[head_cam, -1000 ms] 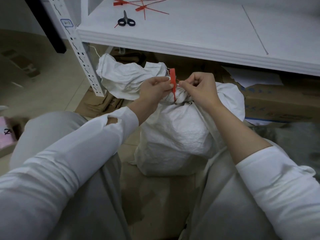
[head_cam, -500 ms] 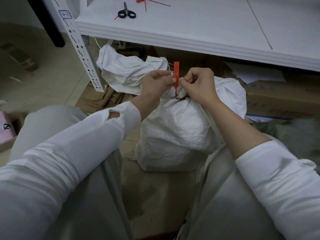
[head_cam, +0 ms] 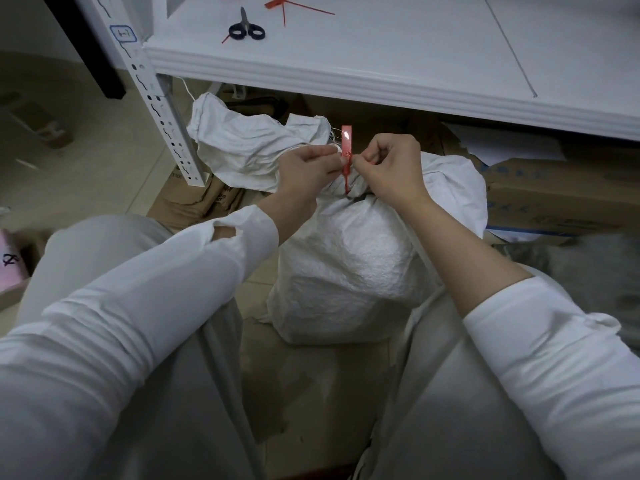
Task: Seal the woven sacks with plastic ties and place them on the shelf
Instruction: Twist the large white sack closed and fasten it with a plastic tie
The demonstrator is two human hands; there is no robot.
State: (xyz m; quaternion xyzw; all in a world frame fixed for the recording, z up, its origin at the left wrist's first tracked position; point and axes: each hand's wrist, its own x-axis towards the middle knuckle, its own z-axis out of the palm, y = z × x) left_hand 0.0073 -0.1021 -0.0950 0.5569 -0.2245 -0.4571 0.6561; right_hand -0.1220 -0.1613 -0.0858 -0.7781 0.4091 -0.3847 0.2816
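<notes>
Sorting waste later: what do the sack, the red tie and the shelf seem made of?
Sack: probably woven plastic, faintly shiny, crinkly pebbled surface. Red tie: glossy plastic, a highlight on its flat tab. Shelf: smooth white, painted metal or laminate; cannot tell which.

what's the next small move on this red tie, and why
Probably the right hand should pull the red tie snug through its lock while the left hand steadies the tag: both hands pinch it at the gathered neck of the sack, which sits on the floor, not yet shelved.
</notes>
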